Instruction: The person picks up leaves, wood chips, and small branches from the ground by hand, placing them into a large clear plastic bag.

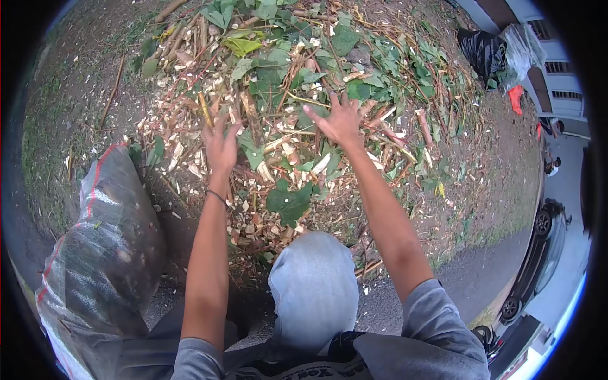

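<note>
My left hand reaches palm-down to the near left of a heap of wood chips, cut stems and leaves. Its fingers point forward, thumb apart, fingertips right at the end of a yellowish stick. On the right, my right hand lies spread over the heap, thumb out to the left, nothing gripped. Green leaves and pale wood pieces are around its fingertips. Between my hands are a short brown stem, a leaf and chips. Nearer my knee rests a large dark-green leaf.
A stuffed woven plastic sack with red stripes stands at my left. My knee is close in front. Black bag and clear plastic lie far right, near an orange-red item. A parked car and people are beyond.
</note>
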`<state>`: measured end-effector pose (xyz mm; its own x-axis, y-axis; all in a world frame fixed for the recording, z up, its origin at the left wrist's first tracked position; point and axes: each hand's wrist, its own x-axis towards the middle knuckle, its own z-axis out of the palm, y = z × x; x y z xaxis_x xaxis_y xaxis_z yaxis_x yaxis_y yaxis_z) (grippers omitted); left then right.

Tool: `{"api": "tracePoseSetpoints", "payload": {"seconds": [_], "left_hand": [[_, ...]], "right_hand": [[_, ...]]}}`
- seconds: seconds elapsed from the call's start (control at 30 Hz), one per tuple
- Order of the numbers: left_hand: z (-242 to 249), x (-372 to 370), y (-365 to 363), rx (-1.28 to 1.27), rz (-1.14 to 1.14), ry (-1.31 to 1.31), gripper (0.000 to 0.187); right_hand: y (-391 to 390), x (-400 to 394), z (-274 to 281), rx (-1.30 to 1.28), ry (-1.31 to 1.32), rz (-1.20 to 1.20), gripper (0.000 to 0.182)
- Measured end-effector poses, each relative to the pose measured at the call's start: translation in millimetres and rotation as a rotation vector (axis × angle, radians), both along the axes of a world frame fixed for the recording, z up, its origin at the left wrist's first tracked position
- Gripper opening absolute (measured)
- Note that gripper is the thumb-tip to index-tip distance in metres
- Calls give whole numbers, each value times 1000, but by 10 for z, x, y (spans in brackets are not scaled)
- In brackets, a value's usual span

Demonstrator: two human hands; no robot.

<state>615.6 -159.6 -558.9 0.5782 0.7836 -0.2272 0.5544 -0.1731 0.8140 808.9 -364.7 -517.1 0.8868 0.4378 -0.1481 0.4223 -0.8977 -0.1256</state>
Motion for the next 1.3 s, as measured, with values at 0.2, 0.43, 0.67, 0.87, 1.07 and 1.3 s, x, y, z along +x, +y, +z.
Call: {"api": "tracePoseSetpoints", "payload": {"seconds": [0.2,0.43,0.67,0.87,1.07,1.3], "left_hand": [[229,-113,-286,111,-75,49,61],[384,-277,-443,64,-163,76,65],[531,-510,-686,150,-325,265,68],[604,-564,-42,-154,-188,0,50],[330,-308,477,626,-156,234,50],[79,-272,74,516,-394,474,77]], "right_hand": [[-24,-242,-63,-43,-117,38,110],[-68,-463,82,11,52,3,104],[-160,-815,393,5,109,99,86],[-399,-168,674,324,574,-26,67],[-833,254,328,65,-27,-25,78],[-650,-355,-344,503,253,-259,83]]}}
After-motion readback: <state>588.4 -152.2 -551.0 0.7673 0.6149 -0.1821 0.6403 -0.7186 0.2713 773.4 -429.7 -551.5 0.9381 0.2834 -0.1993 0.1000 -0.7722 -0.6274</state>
